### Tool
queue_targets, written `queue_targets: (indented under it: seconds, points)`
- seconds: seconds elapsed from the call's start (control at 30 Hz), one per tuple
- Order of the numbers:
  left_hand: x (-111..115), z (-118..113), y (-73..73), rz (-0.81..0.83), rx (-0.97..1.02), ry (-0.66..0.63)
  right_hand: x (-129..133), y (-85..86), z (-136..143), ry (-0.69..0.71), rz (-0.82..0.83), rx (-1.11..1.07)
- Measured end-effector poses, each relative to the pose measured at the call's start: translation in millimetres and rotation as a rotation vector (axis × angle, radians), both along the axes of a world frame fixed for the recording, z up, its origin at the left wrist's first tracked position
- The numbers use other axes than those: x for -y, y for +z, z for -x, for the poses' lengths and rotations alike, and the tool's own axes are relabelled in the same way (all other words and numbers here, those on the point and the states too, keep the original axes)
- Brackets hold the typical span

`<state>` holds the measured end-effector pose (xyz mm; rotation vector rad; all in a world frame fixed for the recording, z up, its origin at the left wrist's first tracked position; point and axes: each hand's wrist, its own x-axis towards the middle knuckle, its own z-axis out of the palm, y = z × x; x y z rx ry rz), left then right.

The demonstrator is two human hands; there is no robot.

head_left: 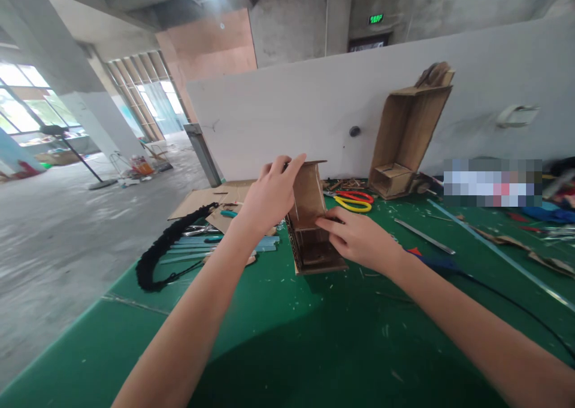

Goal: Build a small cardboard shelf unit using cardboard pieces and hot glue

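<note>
A small open cardboard box (317,246) stands on the green tabletop in front of me, its hollow side facing me and a cardboard panel (309,198) rising at its back. My left hand (274,189) grips the upper left of this box, fingers over its top edge. My right hand (359,237) is closed at the box's right side, thumb and fingers pinching the edge near the inner shelf. Part of the right side is hidden behind my right hand. Farther back, a taller cardboard box (411,135) with rounded pieces on top leans near the white partition.
Scissors with red and yellow handles (354,201) lie behind the box. To the left are a black fuzzy strip (157,252) and pale blue glue sticks (220,246). At right lie a metal ruler (424,236), a blue tool with a cord (433,262) and cardboard scraps (516,243).
</note>
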<state>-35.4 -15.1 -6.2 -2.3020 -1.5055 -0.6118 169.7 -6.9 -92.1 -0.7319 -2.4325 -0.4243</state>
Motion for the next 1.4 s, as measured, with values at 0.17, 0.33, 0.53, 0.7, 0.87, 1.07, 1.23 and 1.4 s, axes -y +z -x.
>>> queue_targets:
  seconds: [0.17,0.33,0.53,0.7,0.87,1.07,1.23,1.4]
  points:
    - [-1.3,0.9,-1.4,-0.024,-0.016,0.003,-1.3,-1.3,0.3,-0.003,-0.027,-0.011]
    - [-4.3,3.7,-3.2,-0.045,-0.031,-0.033,-1.3,-2.3,1.8,-0.007,-0.006,-0.047]
    - [-5.0,4.8,-3.0,-0.046,-0.02,-0.055,-0.4,-1.8,2.4,-0.015,0.0,-0.056]
    - [-5.0,4.5,-2.6,-0.023,-0.012,-0.052,-0.4,0.1,1.6,0.006,-0.002,-0.017]
    - [-5.5,4.4,-2.2,-0.005,0.01,-0.05,0.4,0.3,1.8,0.0,-0.009,-0.014]
    - [-6.6,4.0,-2.5,-0.007,0.012,-0.054,1.4,0.3,1.4,-0.004,-0.002,0.003]
    - [-6.4,4.2,-2.3,-0.007,0.007,-0.05,1.3,0.2,1.6,0.002,0.003,-0.008]
    - [-6.8,4.9,-2.8,-0.022,0.004,-0.047,-0.6,-1.5,2.1,0.015,0.016,-0.034]
